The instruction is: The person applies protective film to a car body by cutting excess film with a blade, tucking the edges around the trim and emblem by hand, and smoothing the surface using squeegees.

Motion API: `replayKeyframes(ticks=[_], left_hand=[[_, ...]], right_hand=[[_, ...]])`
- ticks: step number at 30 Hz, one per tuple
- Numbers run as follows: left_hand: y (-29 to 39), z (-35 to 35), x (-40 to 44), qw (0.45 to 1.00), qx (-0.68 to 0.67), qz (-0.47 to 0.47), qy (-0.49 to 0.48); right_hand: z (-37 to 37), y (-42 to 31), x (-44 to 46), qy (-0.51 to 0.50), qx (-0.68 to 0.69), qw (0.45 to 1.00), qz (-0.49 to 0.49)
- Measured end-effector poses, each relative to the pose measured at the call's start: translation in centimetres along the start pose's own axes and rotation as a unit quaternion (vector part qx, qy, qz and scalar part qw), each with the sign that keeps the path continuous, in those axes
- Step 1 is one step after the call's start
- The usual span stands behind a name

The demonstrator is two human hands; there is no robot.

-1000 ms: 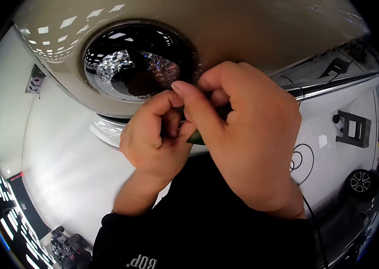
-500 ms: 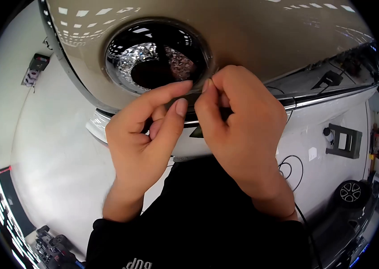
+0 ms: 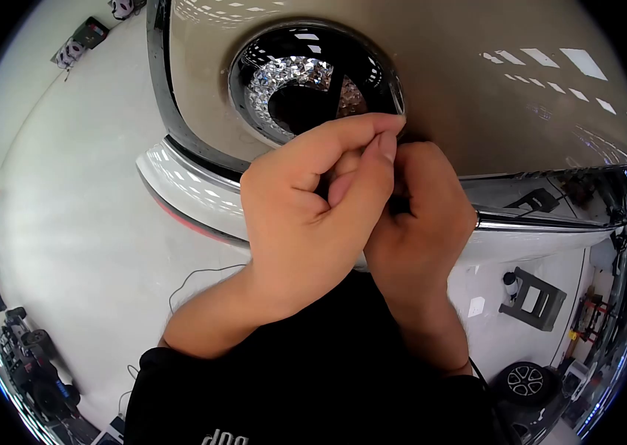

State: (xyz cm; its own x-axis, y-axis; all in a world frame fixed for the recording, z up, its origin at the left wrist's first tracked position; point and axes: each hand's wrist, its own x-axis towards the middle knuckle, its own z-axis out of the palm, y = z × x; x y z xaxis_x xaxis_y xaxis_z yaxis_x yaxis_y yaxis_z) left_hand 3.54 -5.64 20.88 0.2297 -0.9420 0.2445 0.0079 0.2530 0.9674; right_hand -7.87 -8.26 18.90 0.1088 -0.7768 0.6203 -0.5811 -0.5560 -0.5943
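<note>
A round, glossy lamp (image 3: pixel 306 81) with a faceted reflector is set in the beige car body (image 3: pixel 462 96). My left hand (image 3: pixel 321 208) is closed at the lamp's lower right edge, thumb and index fingertip close together; anything between them is too small to make out. Just right of it and partly behind it, my right hand (image 3: pixel 424 215) is closed, its fingertips hidden by my left hand. What my right hand holds, if anything, cannot be seen. Both hands are over the car's lower edge, above the white bumper (image 3: pixel 202 200).
A grey step stool (image 3: pixel 539 300) with a bottle (image 3: pixel 510 284) stands on the floor at right, above a wheel (image 3: pixel 525 382). Dark wheeled equipment (image 3: pixel 35 363) is at lower left. Thin cables lie near my forearms.
The view has shifted, so the lamp now sits further right. My left hand has moved right, from apart to overlapping my right hand, and its thumb and index finger have come together.
</note>
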Motion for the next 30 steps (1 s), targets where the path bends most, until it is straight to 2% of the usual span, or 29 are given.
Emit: replayKeyframes(ticks=[3,6,9,10,14,17,18,21,24,27,28,30], left_hand=[[0.7,0.5,-0.2,1.000,0.009,-0.020,0.019],[0.3,1.4,-0.3,0.997,-0.052,-0.023,0.050],[1.1,1.8,0.1,0.994,-0.058,-0.052,0.074],[2.3,1.9,0.5,0.992,-0.024,-0.085,0.093],[2.9,1.7,1.1,0.994,0.044,-0.053,0.085],[2.3,2.1,1.1,0.989,0.105,0.003,0.101],[1.6,1.9,1.0,0.983,0.136,0.050,0.109],[0.7,1.6,0.8,0.979,0.148,0.089,0.106],[2.2,2.6,0.3,0.991,-0.007,-0.037,0.126],[3.6,2.9,0.7,0.980,-0.101,-0.091,0.145],[3.9,2.9,0.8,0.974,-0.124,-0.107,0.154],[3.9,2.9,1.1,0.980,-0.066,-0.083,0.166]], right_hand=[[0.0,0.2,-0.1,-0.001,0.005,1.000,-0.008],[-0.5,0.4,0.1,-0.015,0.010,1.000,-0.021],[-0.4,0.4,0.2,-0.009,0.018,0.999,-0.037],[-0.4,0.3,0.2,-0.017,0.018,0.999,-0.033],[-0.6,0.3,0.4,-0.029,0.025,0.999,-0.039],[-0.5,0.3,0.4,-0.025,0.028,0.998,-0.054],[-0.4,0.3,0.3,-0.023,0.025,0.998,-0.054],[-0.3,0.3,0.3,-0.027,0.016,0.998,-0.048],[-0.5,0.6,0.4,-0.032,0.022,0.998,-0.045],[-0.6,0.3,0.3,-0.037,0.038,0.998,-0.035],[-0.5,0.2,0.3,-0.036,0.041,0.998,-0.037],[-0.4,0.0,0.5,-0.031,0.044,0.997,-0.050]])
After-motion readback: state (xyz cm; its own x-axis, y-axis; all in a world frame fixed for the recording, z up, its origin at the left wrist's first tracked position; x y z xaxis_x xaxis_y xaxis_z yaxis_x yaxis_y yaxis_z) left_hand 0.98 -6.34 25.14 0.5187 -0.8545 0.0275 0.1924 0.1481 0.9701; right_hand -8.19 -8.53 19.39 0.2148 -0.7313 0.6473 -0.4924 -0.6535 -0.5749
